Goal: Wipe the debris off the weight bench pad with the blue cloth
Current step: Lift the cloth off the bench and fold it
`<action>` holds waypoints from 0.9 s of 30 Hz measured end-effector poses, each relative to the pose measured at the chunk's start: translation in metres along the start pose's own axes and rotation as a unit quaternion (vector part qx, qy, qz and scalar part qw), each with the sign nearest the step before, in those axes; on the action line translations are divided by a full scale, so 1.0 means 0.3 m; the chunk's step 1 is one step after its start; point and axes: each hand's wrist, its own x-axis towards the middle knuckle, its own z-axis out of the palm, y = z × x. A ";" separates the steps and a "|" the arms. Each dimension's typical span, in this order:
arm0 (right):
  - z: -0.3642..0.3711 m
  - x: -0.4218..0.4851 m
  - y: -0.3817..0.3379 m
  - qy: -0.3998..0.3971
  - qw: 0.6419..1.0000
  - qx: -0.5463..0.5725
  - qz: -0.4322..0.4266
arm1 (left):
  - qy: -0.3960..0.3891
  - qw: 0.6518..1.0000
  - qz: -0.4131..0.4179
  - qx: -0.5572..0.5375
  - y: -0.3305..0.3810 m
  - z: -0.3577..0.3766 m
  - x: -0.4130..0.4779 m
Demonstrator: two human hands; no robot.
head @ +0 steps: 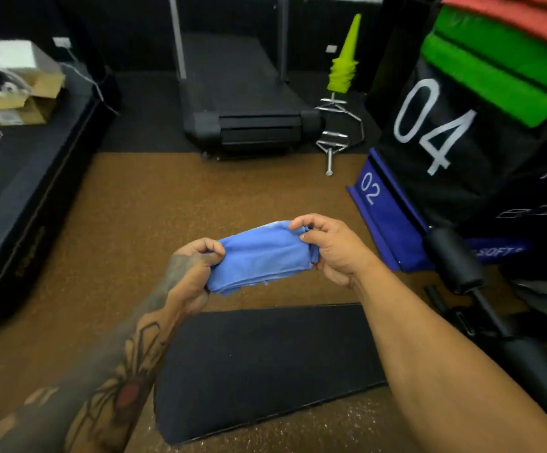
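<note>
A folded blue cloth (259, 256) is stretched between both my hands, held in the air above the brown floor. My left hand (193, 273) pinches its left end, and my right hand (331, 246) grips its right end. The black weight bench pad (265, 364) lies below and nearer to me, its far edge just under my forearms. The cloth does not touch the pad. One tiny pale speck shows on the pad's surface; other debris is too small to tell.
The bench's black foam roller (452, 259) and frame stick out at the right. Stacked soft plyo boxes (445, 132) numbered 04 and 02 stand beyond it. A treadmill (242, 119), a metal bar (331, 138) and yellow cones (345, 63) sit farther back. A dark mat (14, 178) with cardboard boxes is at the left.
</note>
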 end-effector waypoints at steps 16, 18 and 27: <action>-0.802 -0.596 -0.197 0.287 0.946 -0.140 -0.057 | -0.356 0.829 0.139 0.409 0.290 0.987 -0.193; -0.906 -0.674 -0.169 0.337 0.928 -0.150 -0.047 | -0.398 0.799 0.154 0.423 0.272 1.121 -0.226; -1.195 -0.966 -0.022 0.479 0.871 -0.106 0.001 | -0.526 0.668 0.213 0.482 0.100 1.637 -0.346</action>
